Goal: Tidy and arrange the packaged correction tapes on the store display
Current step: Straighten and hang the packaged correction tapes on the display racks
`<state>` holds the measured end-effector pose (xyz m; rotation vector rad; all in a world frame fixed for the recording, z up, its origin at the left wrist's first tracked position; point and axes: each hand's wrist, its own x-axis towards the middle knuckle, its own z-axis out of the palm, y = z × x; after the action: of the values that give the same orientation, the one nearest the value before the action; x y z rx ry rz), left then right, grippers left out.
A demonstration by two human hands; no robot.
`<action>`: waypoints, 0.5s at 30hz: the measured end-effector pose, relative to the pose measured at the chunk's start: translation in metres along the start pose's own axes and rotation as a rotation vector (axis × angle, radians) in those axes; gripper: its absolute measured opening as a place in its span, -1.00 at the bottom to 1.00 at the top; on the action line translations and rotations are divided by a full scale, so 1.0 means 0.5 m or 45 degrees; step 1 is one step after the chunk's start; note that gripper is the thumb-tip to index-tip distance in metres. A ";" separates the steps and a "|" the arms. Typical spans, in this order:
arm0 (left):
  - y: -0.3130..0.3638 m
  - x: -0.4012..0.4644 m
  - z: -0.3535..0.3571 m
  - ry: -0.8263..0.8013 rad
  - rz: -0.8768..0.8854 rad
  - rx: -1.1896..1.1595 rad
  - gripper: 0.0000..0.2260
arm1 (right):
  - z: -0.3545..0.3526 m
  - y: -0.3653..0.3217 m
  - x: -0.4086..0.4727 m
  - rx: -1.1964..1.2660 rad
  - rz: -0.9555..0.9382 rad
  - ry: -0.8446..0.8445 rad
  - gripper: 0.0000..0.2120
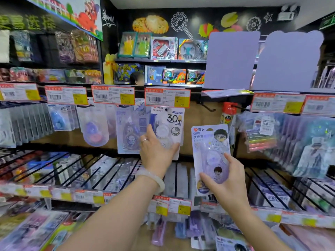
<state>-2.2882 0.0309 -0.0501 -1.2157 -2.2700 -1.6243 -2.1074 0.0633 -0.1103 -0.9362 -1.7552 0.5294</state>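
While both hands are busy, a pack could slip.
Right hand (225, 180) pinches a loose correction tape pack (211, 156) — left hand (155, 151), fingers open, presses the hanging 30m pack (167, 131), which may unhook.

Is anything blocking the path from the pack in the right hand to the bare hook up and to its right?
Nothing visible. The right hand holds the cartoon correction tape pack in open air below the bare hook; the 30m pack hangs left of it.
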 end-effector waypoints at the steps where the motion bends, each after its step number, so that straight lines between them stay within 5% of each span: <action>1: 0.003 0.007 0.004 -0.031 -0.010 0.012 -0.04 | -0.001 0.000 0.001 -0.010 0.002 0.007 -0.22; 5: 0.010 0.010 0.010 -0.144 -0.045 0.213 -0.05 | -0.006 -0.003 0.000 -0.034 -0.004 0.028 -0.22; 9: -0.015 -0.051 0.021 -0.034 0.127 0.000 -0.41 | -0.003 -0.010 -0.011 -0.024 0.006 0.089 -0.18; 13: -0.022 -0.115 0.020 -0.542 0.122 -0.491 -0.87 | 0.011 -0.028 -0.028 -0.017 -0.006 0.185 -0.01; 15: -0.017 -0.123 0.014 -0.674 0.127 -0.623 -0.93 | 0.016 -0.038 -0.035 -0.021 0.013 0.195 0.07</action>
<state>-2.2498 0.0025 -0.0900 -2.0477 -2.0584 -2.0918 -2.1184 0.0389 -0.1096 -0.9717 -1.6198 0.4387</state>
